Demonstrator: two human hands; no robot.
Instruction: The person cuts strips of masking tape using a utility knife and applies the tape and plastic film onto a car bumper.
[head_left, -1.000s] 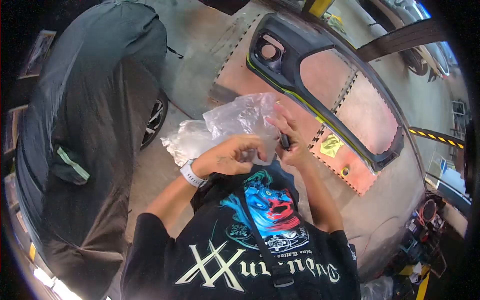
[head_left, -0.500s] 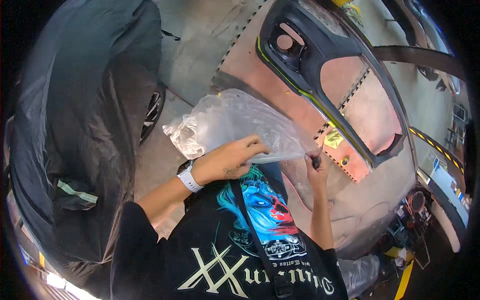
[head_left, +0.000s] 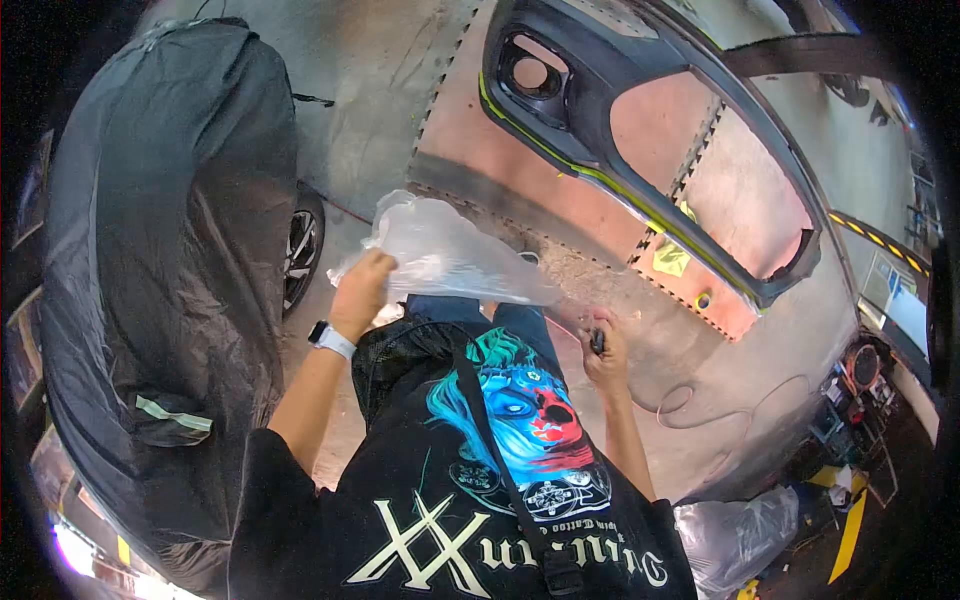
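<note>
Clear, crumpled plastic sheeting hangs in front of my thighs, its bunched end to the left and a narrowing end to the right. My left hand, with a watch at the wrist, is closed on the sheeting's left end. At the right, my right hand is closed around a small dark object whose kind I cannot make out. The sheeting thins out near the right fingertips; whether they still pinch its edge I cannot tell.
A car under a dark cover stands on the left. Ahead to the right is a large black bumper-like panel above pinkish floor mats. A yellow cloth and a tape roll lie there. A thin hose curls across the floor.
My left hand has moved left and up from over the sheeting's middle to its left end. My right hand has shifted slightly left and down. The view has turned a little.
</note>
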